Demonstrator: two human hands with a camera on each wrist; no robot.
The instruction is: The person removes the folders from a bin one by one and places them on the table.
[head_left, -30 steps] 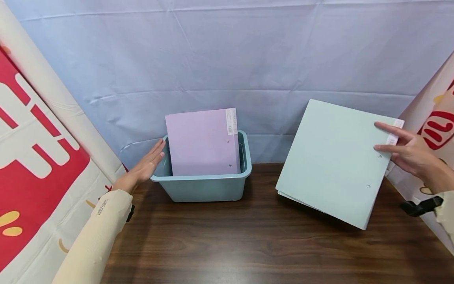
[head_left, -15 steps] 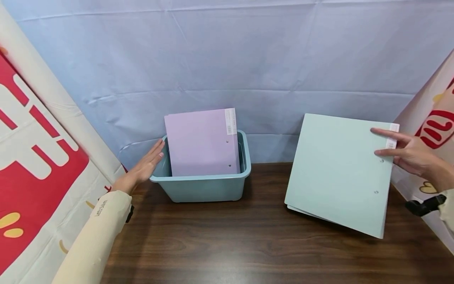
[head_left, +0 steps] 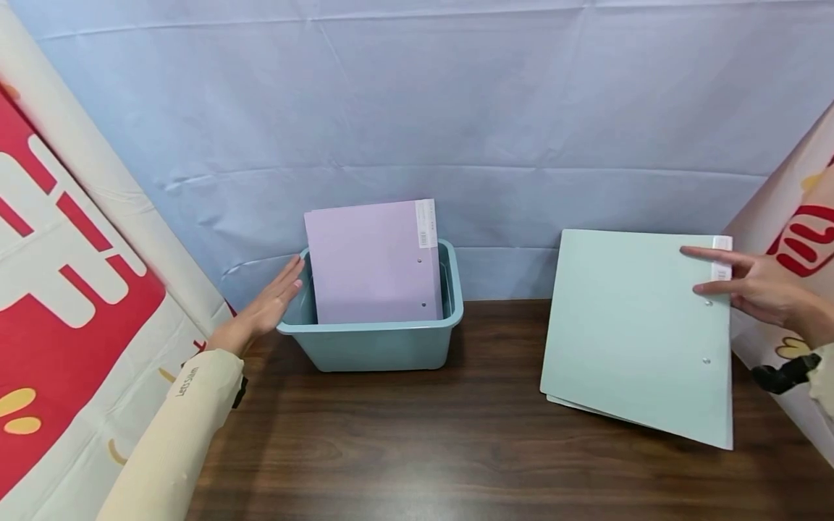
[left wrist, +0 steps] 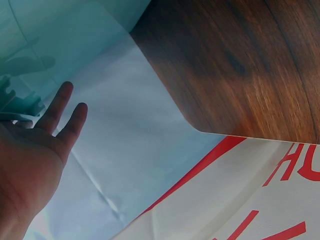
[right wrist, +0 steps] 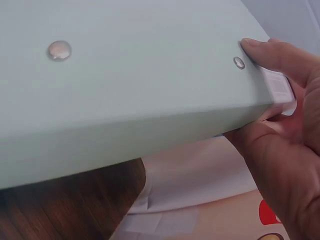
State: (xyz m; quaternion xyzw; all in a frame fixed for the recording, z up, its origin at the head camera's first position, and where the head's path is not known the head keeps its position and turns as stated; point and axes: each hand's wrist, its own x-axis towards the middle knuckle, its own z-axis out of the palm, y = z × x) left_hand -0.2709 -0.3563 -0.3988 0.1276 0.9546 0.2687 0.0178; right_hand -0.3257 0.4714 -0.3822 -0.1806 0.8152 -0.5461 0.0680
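Note:
In the head view my right hand (head_left: 759, 286) grips a pale green folder (head_left: 638, 333) by its upper right corner, near the white label, and the folder is tilted over the table. The right wrist view shows the thumb on the cover of the green folder (right wrist: 125, 75) beside a rivet, the hand (right wrist: 287, 115) wrapped at the spine's end. With straight fingers my left hand (head_left: 270, 300) rests at the left rim of a blue-green bin (head_left: 371, 347). A lilac folder (head_left: 374, 264) stands in that bin, leaning back. The left wrist view shows the left hand (left wrist: 40, 155) with fingers extended.
Behind the brown wooden table (head_left: 417, 449) hangs a pale blue cloth (head_left: 417, 130). A red and white printed cloth (head_left: 72, 311) slopes along the left side, and another printed cloth (head_left: 804, 242) hangs at the right.
The green folder has moved down and a little to the right in my right hand, turning more upright. My left hand, the bin and the lilac folder have stayed in place.

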